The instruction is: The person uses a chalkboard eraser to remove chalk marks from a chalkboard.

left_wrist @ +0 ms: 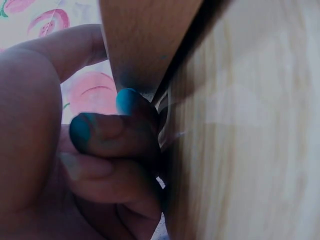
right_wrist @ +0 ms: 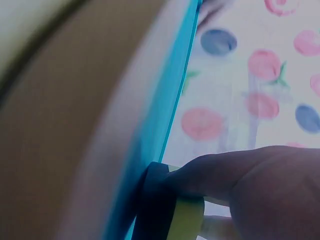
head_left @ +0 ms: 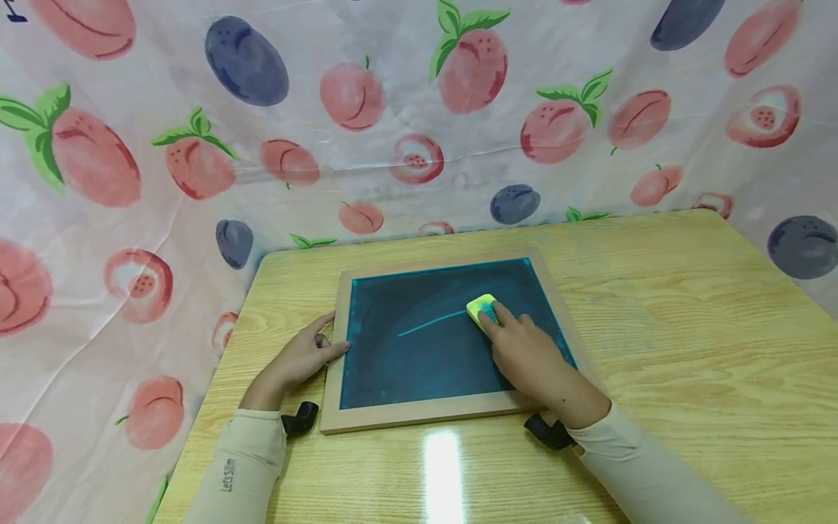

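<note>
A small blackboard (head_left: 406,375) with a pale wooden frame (head_left: 419,418) lies on the table. One light blue chalk line (head_left: 428,322) crosses its middle and runs up to a yellow eraser (head_left: 481,303). My right hand (head_left: 530,356) grips this eraser between thumb and fingers. In the right wrist view the dark side of the eraser (right_wrist: 155,205) lies against the board. At the left edge, my left hand (head_left: 301,358) holds the frame, thumb on its top. The left wrist view shows its fingers (left_wrist: 117,137) curled beside the frame's side, with blue chalk dust on their tips.
The wood-grain table (head_left: 687,349) extends to the right of the board. Behind and to the left hangs a fruit-print cloth (head_left: 281,196). Black wrist pieces (head_left: 301,419) stick out by both sleeves, near the frame's front corners.
</note>
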`<state>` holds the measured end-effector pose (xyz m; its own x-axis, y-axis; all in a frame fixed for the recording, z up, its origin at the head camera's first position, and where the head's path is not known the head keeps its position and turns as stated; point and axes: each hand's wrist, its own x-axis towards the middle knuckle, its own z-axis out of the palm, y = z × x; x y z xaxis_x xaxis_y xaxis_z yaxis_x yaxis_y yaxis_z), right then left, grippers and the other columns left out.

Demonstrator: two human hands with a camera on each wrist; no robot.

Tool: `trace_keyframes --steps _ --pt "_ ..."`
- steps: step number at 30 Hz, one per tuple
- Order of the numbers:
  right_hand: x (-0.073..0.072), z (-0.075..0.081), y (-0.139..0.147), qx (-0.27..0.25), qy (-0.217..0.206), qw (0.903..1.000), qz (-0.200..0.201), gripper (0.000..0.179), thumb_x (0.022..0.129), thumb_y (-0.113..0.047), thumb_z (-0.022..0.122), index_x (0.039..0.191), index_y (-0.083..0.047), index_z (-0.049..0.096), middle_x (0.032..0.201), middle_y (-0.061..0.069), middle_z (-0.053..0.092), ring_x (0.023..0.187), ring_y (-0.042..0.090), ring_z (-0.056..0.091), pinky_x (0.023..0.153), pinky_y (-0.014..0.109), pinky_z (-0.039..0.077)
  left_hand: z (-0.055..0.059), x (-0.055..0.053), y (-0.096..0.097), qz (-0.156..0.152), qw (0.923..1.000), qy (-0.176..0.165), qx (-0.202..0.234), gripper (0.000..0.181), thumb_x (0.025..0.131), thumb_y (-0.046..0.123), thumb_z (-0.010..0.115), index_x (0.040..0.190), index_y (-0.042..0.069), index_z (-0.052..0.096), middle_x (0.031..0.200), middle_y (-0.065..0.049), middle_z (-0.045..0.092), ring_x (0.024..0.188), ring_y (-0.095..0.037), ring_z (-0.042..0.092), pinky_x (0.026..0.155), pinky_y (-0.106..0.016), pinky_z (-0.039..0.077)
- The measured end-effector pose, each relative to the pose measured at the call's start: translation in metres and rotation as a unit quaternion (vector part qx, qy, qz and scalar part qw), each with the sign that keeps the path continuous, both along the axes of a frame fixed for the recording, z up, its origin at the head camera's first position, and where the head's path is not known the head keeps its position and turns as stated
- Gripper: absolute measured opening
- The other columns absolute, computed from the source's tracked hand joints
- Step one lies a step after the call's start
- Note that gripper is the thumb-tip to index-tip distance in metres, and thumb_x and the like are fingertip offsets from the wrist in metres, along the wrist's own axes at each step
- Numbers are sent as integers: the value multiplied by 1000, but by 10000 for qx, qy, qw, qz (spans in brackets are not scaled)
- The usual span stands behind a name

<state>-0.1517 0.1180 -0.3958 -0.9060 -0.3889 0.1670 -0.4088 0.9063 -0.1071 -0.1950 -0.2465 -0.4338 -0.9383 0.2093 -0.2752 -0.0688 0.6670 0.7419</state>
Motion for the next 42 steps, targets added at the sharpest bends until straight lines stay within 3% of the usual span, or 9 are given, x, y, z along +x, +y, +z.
trace_keyframes --steps 6,13,18,25,28,35,42 --pt "-10 4 22 13 -170 9994 -308 42 89 -10 55 131 -5 51 133 27 45 86 45 59 69 53 51 1 1 -1 28 9999 -65 113 74 88 45 58 147 29 17 80 -10 58 63 -20 55 58 -32 44" --pt "-12 9 31 13 -191 9994 -291 40 91 -9 52 130 -4 51 132 28 45 85 46 59 70 54 50 1 1 -1 -54 9999 65 64 76 87 44 59 148 23 17 77 -8 55 61 -20 51 55 -31 42" --pt "-13 8 30 -11 -149 9997 -178 41 90 -7 53 130 -3 50 132 28 45 89 46 58 76 54 48 1 1 -1 -26 9999 55 84 76 87 43 59 148 24 18 75 -8 55 60 -19 50 54 -31 42" --pt "-15 4 21 -116 -362 9992 118 43 91 -7 50 135 -4 46 137 27 39 107 45 55 90 57 41 1 1 0 -47 9999 28 127 74 88 42 59 148 25 18 76 -9 57 60 -20 53 55 -31 43" --pt "-13 3 13 -179 -321 9989 286 42 93 -7 48 135 -5 46 138 26 39 104 46 56 90 57 42 2 1 1 -7 9998 30 177 74 88 41 60 148 25 19 75 -9 57 60 -20 52 55 -31 43" --pt "-4 0 -15 -190 -296 9971 681 43 94 -10 49 136 -12 47 141 21 38 101 46 55 83 51 48 33 14 16 -28 9999 36 161 72 90 27 59 148 13 19 76 -13 58 65 -29 55 56 -29 42" --pt "15 2 -46 187 -229 9908 1318 44 94 -13 47 138 -16 45 142 16 39 93 33 56 78 42 50 34 15 16 -26 9998 66 163 71 90 27 59 148 13 20 74 -12 57 63 -26 53 56 -29 42"
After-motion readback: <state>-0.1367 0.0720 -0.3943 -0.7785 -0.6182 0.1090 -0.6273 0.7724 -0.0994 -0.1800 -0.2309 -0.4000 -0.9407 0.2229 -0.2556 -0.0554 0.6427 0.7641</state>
